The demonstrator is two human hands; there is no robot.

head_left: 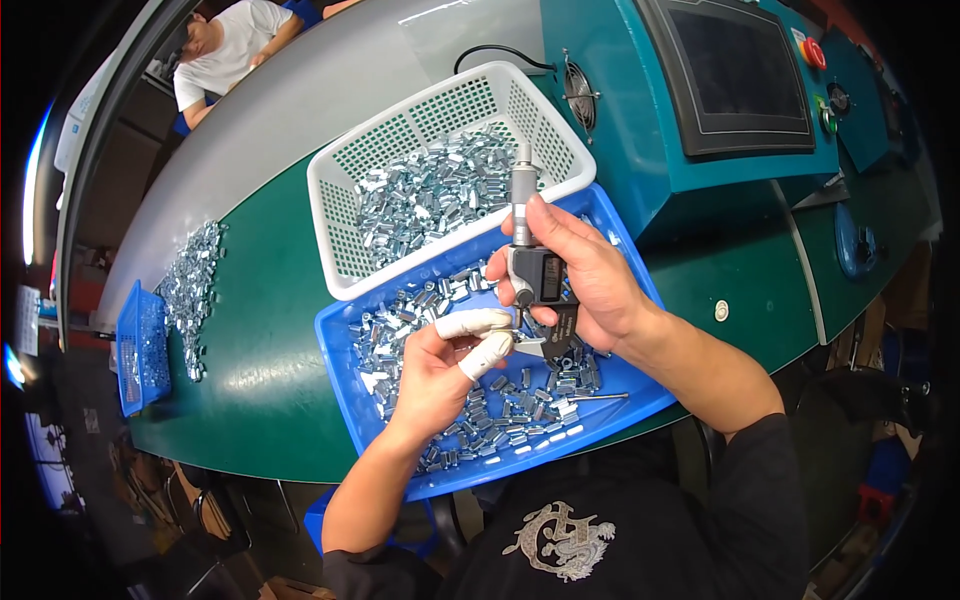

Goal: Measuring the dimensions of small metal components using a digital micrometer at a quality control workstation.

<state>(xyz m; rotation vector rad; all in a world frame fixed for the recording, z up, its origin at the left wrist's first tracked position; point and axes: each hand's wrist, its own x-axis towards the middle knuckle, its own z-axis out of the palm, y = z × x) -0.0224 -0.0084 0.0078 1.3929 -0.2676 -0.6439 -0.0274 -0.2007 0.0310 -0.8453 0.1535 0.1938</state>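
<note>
My right hand (605, 285) is wrapped round a digital micrometer (524, 205), holding it upright with its thimble at the top and its small display facing me. The thumb rests along its barrel. My left hand (430, 380), with white finger cots on thumb and forefinger, pinches a small metal piece at the micrometer's jaws. The fingertips hide most of that piece. Both hands are over a blue tray (338, 395) of loose, shiny metal hex pieces (515, 408). A thin metal rod (600, 397) lies at the tray's right side.
Behind the blue tray stands a white perforated basket (322, 225) of similar pieces. More pieces (190, 285) lie heaped at the left beside a small blue basket (128, 350). A teal machine (640, 130) with a screen stands at right. Another person (235, 45) sits across the table.
</note>
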